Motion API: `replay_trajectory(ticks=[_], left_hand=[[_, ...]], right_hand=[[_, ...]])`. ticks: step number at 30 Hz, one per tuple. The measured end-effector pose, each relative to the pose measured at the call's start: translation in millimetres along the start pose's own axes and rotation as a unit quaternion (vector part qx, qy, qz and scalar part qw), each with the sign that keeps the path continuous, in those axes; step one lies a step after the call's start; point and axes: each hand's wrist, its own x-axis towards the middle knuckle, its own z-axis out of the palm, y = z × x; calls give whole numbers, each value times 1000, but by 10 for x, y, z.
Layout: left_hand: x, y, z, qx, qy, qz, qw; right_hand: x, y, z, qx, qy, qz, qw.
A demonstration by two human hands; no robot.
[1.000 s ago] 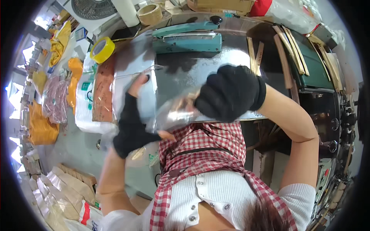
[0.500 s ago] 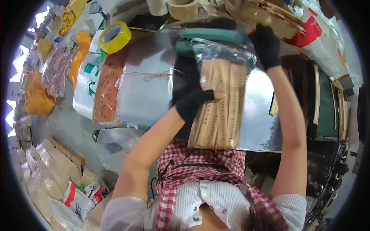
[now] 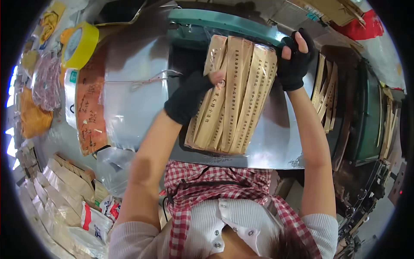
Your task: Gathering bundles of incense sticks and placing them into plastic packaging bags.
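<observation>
Tape point(image 3: 90, 44) (yellow) left, loose strips point(image 3: 329, 93) right, bagged strips point(image 3: 235, 95) between.

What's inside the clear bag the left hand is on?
Inside the clear bag: flat tan strips with dark printing. Anything beneath the top strips or under the left hand is covered.

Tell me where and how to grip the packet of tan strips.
I'd pinch the packet of tan strips by its long left edge, coming from the left, thumb on top like the left hand. It's long and flat; its upper end is by the teal bar, with the right hand at its upper right.
</observation>
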Motion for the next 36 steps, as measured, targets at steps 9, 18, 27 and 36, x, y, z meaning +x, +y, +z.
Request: replay_trajectory(ticks=[9,18,27,36], left_hand=[[-747,-718,-317,94,123,153,976],[-477,-1046,-624,292,166,282,899],[-2759,-707,-989,549,520,294,584],[-4066,-2435,-3232,647,682,27,340]], right_hand=[[-121,-169,25,10,38,50,998],[-263,-1091,-290,160,86,441,879],[-332,-2739,-267,640,-265,560,454],[-1152,-5098,641,429,-494,32,756]])
